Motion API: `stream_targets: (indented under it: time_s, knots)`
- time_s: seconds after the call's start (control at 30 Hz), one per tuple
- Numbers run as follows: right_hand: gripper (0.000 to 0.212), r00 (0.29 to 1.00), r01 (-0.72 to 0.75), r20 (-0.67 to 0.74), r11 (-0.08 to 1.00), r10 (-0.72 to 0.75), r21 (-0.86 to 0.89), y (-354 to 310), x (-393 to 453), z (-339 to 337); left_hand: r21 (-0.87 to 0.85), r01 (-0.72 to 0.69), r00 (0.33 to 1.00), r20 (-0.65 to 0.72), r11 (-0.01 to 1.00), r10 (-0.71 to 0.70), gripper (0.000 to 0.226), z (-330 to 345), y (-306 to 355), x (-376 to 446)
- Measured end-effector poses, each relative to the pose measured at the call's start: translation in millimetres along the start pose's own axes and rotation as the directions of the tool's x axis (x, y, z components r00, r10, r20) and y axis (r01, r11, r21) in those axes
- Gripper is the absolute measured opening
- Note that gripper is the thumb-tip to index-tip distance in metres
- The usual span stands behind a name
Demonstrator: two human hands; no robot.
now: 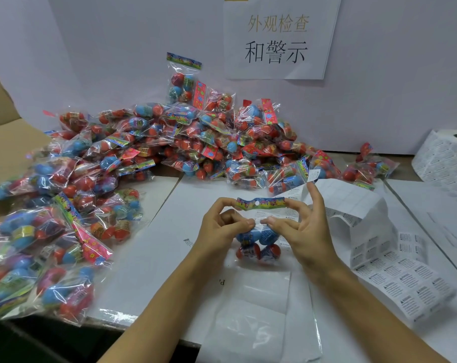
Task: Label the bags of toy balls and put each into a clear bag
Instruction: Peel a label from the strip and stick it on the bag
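Bag in hand: we see one bag of toy balls held up over the middle of the desk, toward its near edge, with two blue balls above two red ones inside.
Bag header: its colourful strip runs between the two hands at the top.
Left hand: our left hand pinches the bag, forefinger on the left end of the strip, thumb on the film above the blue balls.
Right hand: our right hand pinches the other side, thumb meeting the left thumb on the film; its fingers higher up are partly spread.
Small label: a white label shows just above the raised right fingertip; we cannot tell if it is stuck to it.
Clear bag: a clear bag lies flat at the near edge of the desk, below the held bag.
Label strip: a strip of warning labels trails across the right side of the desk.
Label roll: the roll stands at the far right corner.
Pile: a heap of ball bags covers the far and left sides of the desk.
Sign: a paper sign with printed characters hangs on the wall behind.
Box: a cardboard flap shows at the left edge.
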State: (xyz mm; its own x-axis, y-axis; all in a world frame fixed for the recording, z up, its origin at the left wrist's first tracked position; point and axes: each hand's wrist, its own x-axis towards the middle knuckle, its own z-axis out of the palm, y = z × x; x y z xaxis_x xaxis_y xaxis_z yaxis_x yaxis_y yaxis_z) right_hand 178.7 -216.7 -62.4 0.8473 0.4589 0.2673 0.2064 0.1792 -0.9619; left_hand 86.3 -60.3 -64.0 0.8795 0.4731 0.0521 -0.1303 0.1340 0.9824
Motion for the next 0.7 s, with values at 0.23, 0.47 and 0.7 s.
stream_targets:
  time_s: [0.23, 0.47, 0.7]
  knots:
    - [0.102, 0.996, 0.017, -0.092, 1.000, -0.014, 0.026, -4.1, 1.1, -3.0, -0.044, 0.075, 0.996, 0.061, 0.996, -0.072, 0.051, 3.2, 4.6, -3.9]
    - [0.097, 0.984, 0.017, -0.181, 0.995, 0.001, 0.097, -5.5, 3.9, -6.8, 0.040, 0.049, 0.959, 0.276, 0.998, -0.058, 0.052, 7.7, 2.5, -11.5]
    - [0.083, 0.984, 0.012, -0.176, 0.996, 0.005, 0.090, -7.3, 4.3, -5.5, 0.008, 0.070, 0.962, 0.263, 0.998, -0.070, 0.049, 6.4, 2.7, -9.5]
